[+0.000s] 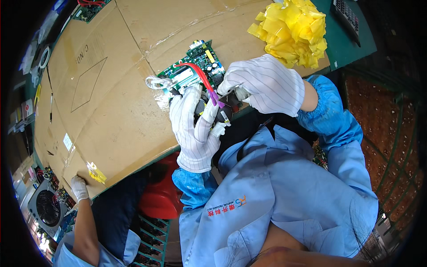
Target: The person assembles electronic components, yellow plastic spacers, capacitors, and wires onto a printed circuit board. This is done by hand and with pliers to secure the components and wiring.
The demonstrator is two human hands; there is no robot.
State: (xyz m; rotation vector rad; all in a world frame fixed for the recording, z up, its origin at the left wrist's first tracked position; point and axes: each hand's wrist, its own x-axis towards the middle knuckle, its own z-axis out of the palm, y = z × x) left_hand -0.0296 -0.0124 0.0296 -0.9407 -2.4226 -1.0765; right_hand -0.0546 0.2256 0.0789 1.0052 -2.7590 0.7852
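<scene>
Blue shirt (251, 178) nearest, left fingers (190, 99) spread across cylinders (225, 114); right fingers (233, 74) curl, grip unclear.

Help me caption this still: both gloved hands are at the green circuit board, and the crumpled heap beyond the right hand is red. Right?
No: the head view shows that crumpled heap is yellow, not red. The left hand and right hand are indeed gloved and at the green circuit board.
</scene>
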